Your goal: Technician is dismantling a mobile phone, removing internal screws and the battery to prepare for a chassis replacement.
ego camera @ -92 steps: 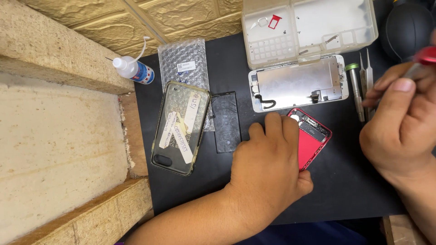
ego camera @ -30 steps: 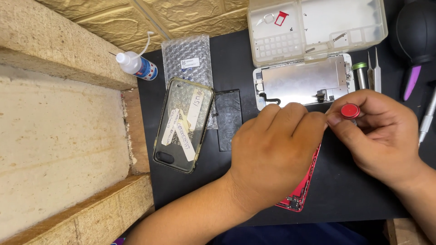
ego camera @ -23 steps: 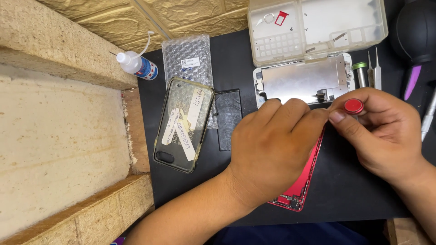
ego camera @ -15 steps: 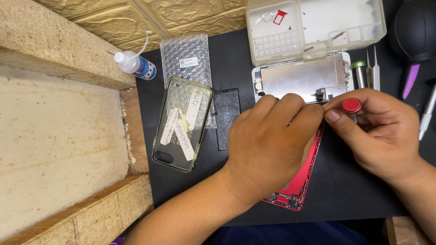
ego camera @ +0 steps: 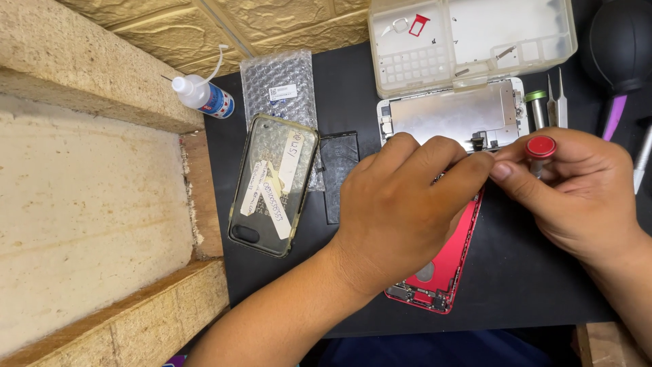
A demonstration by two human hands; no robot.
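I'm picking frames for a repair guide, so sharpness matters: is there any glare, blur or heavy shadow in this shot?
Head view: sharp overall, evenly lit; the left hand and right hand show no motion blur. Mild sheen on the metal screen back and the clear phone case, not blown out. Shadows are soft on the black mat. The left hand hides most of the red phone body.

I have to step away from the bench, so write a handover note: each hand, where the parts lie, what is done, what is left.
Left hand: pressed flat on the red phone body, steadying it.
Right hand: pinching the red-capped screwdriver, upright at the phone's top edge.
Detached screen panel lies above, parts tray behind it, tweezers to the right.
Done: phone opened, screen off.
Left: the work at the top edge; its tip is hidden.
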